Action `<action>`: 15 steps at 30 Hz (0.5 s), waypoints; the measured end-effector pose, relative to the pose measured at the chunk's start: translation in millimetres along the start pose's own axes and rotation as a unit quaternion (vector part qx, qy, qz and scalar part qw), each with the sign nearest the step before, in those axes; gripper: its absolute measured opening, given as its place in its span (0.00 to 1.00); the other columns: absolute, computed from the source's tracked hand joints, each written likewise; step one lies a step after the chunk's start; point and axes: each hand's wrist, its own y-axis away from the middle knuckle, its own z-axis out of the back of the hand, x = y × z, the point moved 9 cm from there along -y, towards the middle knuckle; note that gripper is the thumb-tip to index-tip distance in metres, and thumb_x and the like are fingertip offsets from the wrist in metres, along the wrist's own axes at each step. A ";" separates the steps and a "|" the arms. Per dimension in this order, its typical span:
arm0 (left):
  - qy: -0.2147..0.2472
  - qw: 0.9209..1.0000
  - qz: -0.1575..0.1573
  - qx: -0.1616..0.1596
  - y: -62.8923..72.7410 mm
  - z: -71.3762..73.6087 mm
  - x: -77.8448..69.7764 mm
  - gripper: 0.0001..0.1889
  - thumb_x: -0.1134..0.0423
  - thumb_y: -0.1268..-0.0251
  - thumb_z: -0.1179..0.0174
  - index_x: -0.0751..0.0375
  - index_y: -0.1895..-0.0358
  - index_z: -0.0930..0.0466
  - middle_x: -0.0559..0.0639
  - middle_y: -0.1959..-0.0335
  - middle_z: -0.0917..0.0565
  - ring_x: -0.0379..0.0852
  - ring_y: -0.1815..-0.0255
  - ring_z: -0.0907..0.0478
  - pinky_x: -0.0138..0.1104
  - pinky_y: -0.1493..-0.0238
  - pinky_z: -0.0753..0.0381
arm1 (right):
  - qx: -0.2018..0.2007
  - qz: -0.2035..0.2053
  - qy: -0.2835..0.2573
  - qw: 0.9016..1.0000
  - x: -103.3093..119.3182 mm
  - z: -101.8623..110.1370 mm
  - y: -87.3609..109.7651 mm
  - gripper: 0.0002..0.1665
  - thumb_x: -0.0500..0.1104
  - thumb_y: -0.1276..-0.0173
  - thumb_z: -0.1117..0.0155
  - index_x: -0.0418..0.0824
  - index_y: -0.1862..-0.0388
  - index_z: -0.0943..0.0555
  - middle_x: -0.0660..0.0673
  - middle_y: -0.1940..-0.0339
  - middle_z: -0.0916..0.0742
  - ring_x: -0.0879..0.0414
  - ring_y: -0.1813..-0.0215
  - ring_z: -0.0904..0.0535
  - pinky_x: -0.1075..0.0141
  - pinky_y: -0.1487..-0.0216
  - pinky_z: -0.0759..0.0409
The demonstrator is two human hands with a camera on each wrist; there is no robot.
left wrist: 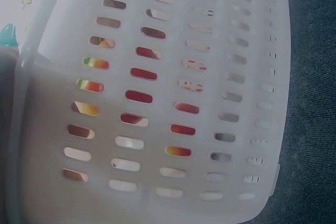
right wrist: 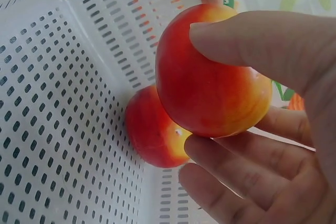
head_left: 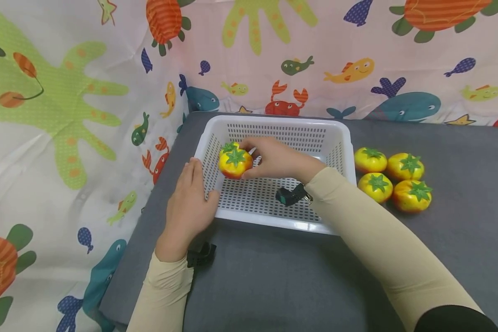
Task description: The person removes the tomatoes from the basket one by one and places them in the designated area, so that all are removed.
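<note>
My right hand (head_left: 269,159) grips a yellow-and-red tomato (head_left: 235,161) with a green star-shaped top, over the left part of a white perforated basket (head_left: 274,224). In the right wrist view the thumb and fingers lie round this tomato (right wrist: 210,77). Below and behind it, a second tomato (right wrist: 155,129) sits in the basket by the wall; the head view shows only a bit of its green top. My left hand (head_left: 191,203), fingers straight, rests against the basket's left rim. The left wrist view shows the slotted outer wall (left wrist: 157,90), with red and yellow showing through.
Several similar tomatoes (head_left: 376,186) stand grouped on the dark grey table (head_left: 274,281), just right of the basket. A curtain (head_left: 249,69) printed with sea animals hangs behind and along the left side of the table.
</note>
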 end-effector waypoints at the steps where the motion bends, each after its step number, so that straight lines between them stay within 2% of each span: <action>1: 0.000 1.000 0.000 0.000 0.2 -0.2 -0.1 0.44 0.54 0.30 0.46 0.66 0.15 0.52 0.62 0.13 0.49 0.63 0.14 0.50 0.65 0.25 0.35 | -0.003 -0.002 0.001 1.000 -0.9 0.9 1.0 0.42 0.48 0.43 0.16 0.45 0.31 0.23 0.49 0.39 0.16 0.53 0.43 0.20 0.61 0.43 0.13; 15: 0.001 1.000 0.004 0.002 0.1 0.8 -0.9 0.44 0.54 0.31 0.47 0.67 0.15 0.53 0.62 0.13 0.49 0.63 0.14 0.50 0.64 0.24 0.36 | -0.018 -0.025 -0.012 0.999 -11.7 8.4 16.6 0.40 0.49 0.42 0.17 0.47 0.32 0.23 0.49 0.40 0.17 0.53 0.44 0.20 0.59 0.44 0.13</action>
